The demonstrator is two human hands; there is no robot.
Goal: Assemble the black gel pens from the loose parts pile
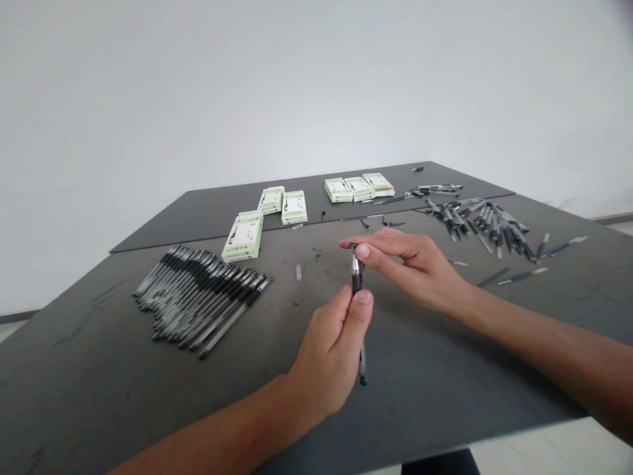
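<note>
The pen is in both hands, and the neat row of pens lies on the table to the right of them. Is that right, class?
Not quite: the neat row of pens lies to the left, as the head view shows. The rest stands: the left hand and right hand are both on the pen.

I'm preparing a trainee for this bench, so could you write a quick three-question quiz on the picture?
1. Which hand is at the upper end of the held pen?
2. True or false: the row of pens lies to the left of both hands.
3. What colours are the boxes?
A. Red and black
B. Green and white
C. Blue and yellow

Key:
1. The right hand; the left hand grips it lower down.
2. True.
3. B.
</note>
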